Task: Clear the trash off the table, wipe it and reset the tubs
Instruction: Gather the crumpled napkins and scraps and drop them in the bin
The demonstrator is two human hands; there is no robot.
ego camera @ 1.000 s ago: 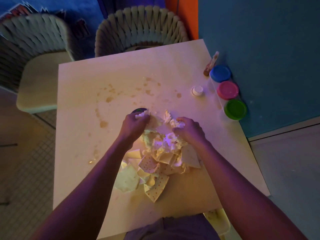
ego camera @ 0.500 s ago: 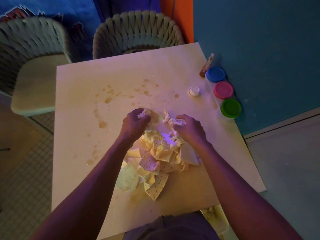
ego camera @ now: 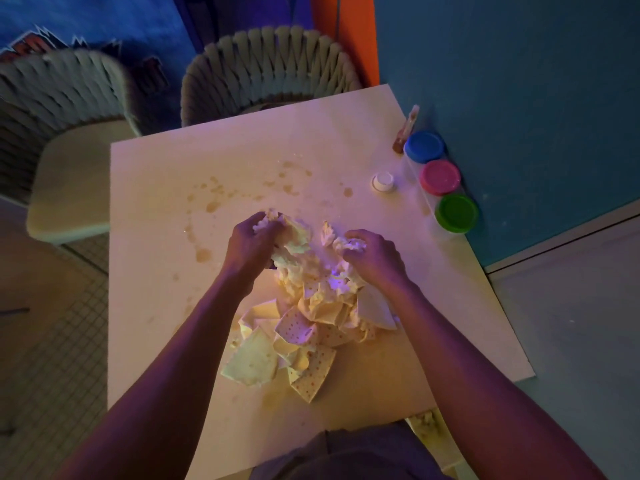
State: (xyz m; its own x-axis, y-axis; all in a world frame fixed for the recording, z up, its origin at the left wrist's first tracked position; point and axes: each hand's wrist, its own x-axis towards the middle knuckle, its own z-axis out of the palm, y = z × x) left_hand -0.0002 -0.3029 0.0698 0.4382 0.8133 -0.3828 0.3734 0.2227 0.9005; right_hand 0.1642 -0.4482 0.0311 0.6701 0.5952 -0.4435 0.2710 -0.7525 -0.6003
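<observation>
Now both hands (ego camera: pixel 254 242) (ego camera: pixel 375 254) clutch crumpled, dotted paper trash (ego camera: pixel 311 317), heaped mid-table (ego camera: pixel 156 306).

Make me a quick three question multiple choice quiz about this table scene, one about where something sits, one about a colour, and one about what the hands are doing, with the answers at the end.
1. Where do the three round lidded tubs stand?
A. Along the table's right edge by the teal wall
B. On the woven chair
C. Under the paper pile

2. What colour is the lid of the tub nearest the person?
A. Blue
B. Pink
C. Green

3. What are the two hands doing?
A. Lying flat on bare table
B. Gripping crumpled paper at the pile's far end
C. Holding a tub each

Answers:
1 A: the blue-lidded tub, pink-lidded tub and green-lidded tub line the white table edge by the wall.
2 C: green is nearest.
3 B: the left hand and right hand curl round wads of the crumpled paper trash pile.
</observation>
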